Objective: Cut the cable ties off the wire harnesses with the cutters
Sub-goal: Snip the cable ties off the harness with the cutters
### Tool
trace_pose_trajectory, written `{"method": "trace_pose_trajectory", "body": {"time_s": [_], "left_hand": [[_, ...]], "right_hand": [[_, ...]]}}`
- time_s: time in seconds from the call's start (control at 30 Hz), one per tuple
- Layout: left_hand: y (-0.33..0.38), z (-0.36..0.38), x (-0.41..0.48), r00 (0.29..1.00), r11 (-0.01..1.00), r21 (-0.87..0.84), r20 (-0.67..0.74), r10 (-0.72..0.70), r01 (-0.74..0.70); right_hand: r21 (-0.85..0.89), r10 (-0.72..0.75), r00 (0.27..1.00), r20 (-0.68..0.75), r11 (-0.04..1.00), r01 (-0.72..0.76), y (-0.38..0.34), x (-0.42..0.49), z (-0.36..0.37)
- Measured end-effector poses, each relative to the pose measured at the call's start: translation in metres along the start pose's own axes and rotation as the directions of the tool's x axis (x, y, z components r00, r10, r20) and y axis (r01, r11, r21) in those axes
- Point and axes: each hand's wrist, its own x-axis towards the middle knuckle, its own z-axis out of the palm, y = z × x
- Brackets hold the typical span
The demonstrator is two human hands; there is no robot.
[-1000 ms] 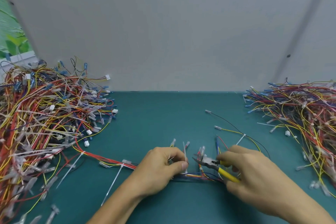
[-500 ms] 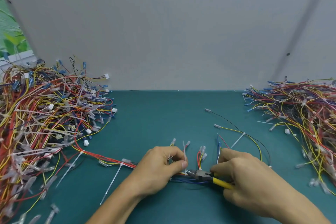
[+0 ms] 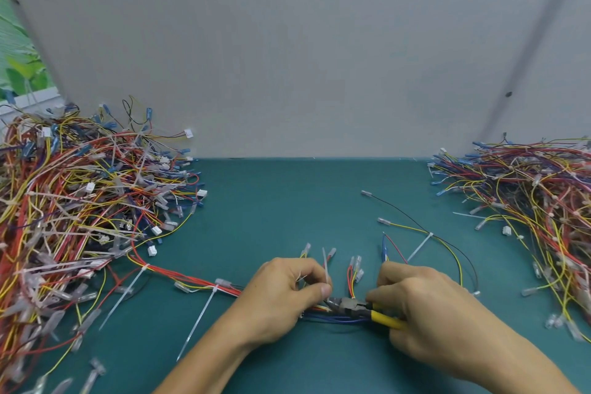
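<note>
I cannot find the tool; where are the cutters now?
In the head view, low and right of centre: the cutters are in the right hand, tips beside the left hand.

Matt teal mat [image 3: 275, 221]; metal-nosed, yellow-plastic-handled cutters [image 3: 348, 303]

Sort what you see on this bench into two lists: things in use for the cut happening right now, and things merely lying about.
In use:
left hand, pinching the harness
right hand, gripping the cutters
cutters, nose at the left thumb
harness across the mat
upright tie tail

Lying about:
left wire pile
right wire pile
green mat
grey wall
</note>
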Motion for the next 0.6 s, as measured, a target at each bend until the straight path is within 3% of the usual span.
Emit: {"method": "trace_pose_trajectory", "body": {"time_s": [0.3, 0.5, 0.6], "left_hand": [[-0.003, 0.001, 0.001, 1.0, 1.0, -0.019, -0.007, 0.003, -0.004], [-0.004, -0.002, 0.006, 0.999, 0.986, -0.166, -0.031, -0.034, 0.028], [-0.004, -0.003, 0.007, 0.995, 0.944, -0.325, -0.058, -0.079, 0.056]], "right_hand": [[-0.116, 0.009, 1.0, -0.026, 0.993, -0.012, -0.004, 0.001, 0.008], [-0.034, -0.01, 0.997, -0.07, 0.999, 0.008, -0.01, 0.002, 0.012], [0.107, -0.022, 0.991, -0.13, 0.994, 0.036, -0.005, 0.0, 0.009]]}}
